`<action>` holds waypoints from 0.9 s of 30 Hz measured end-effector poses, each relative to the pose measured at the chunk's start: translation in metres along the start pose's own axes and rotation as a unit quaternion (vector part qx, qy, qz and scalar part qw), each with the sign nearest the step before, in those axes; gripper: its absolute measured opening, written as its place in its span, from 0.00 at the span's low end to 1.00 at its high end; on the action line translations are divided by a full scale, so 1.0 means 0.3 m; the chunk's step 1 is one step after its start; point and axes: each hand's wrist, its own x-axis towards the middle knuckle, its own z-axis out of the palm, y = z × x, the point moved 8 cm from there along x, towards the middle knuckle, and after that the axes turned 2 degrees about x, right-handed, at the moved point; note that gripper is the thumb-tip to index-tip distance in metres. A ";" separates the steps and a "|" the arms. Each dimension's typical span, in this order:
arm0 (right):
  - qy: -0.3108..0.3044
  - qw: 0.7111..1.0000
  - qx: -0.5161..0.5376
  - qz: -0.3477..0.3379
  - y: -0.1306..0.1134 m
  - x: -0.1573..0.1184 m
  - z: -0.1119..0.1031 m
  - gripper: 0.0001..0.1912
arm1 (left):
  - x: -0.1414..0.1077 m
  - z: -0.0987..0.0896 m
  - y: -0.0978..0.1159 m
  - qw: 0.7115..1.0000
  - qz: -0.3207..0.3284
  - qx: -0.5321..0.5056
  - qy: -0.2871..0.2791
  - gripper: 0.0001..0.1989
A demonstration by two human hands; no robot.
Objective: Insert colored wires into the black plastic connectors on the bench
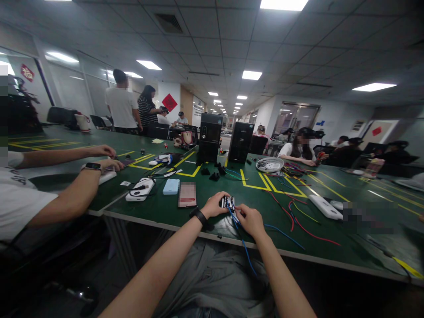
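Near the front edge of the green table, my left hand [216, 206] grips a small white and black device [228, 202] by its left side. Blue wires [245, 251] run from the device, and one hangs down over the table edge. My right hand [251, 220] is at the device's right side, with thumb and forefinger pinched at a blue wire. The fingertips are too small to show exactly what they hold.
Left of my hands lie a blurred box [187, 195], a light blue case [171, 187] and a white device [140, 190] with a black cable. Two black towers [241, 142] stand behind. Red wires [311, 234] lie to the right. A person's hands [111, 164] work at the left.
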 end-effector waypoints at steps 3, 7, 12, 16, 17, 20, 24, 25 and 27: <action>0.015 1.000 -0.001 0.009 0.004 0.000 -0.005 0.12 | -0.002 -0.003 0.006 1.000 0.002 0.000 0.001 0.14; 0.017 1.000 0.008 -0.006 -0.006 -0.001 -0.007 0.12 | -0.005 -0.005 0.010 1.000 0.004 -0.001 0.000 0.14; -0.013 0.999 0.019 -0.023 -0.010 -0.002 0.011 0.10 | -0.004 -0.002 0.009 1.000 0.007 0.000 -0.003 0.15; -0.018 1.000 0.016 -0.002 0.003 0.000 0.013 0.11 | -0.003 -0.002 0.009 1.000 0.004 0.001 -0.004 0.14; -0.016 1.000 0.013 0.007 0.007 0.000 0.011 0.11 | -0.003 -0.002 0.009 1.000 0.002 0.001 -0.004 0.14; -0.002 0.999 0.004 0.038 0.021 0.000 0.002 0.11 | -0.003 -0.003 0.007 1.000 -0.005 0.003 -0.002 0.14; 0.025 0.997 -0.009 0.066 0.035 -0.002 -0.013 0.12 | -0.002 -0.005 0.005 1.000 -0.011 0.004 0.001 0.14; 0.030 0.997 -0.010 0.066 0.035 -0.002 -0.015 0.12 | -0.002 -0.005 0.005 1.000 -0.012 0.004 0.002 0.14; 0.035 0.998 -0.007 0.057 0.031 -0.001 -0.018 0.12 | -0.003 -0.005 0.003 1.000 -0.013 0.002 0.003 0.14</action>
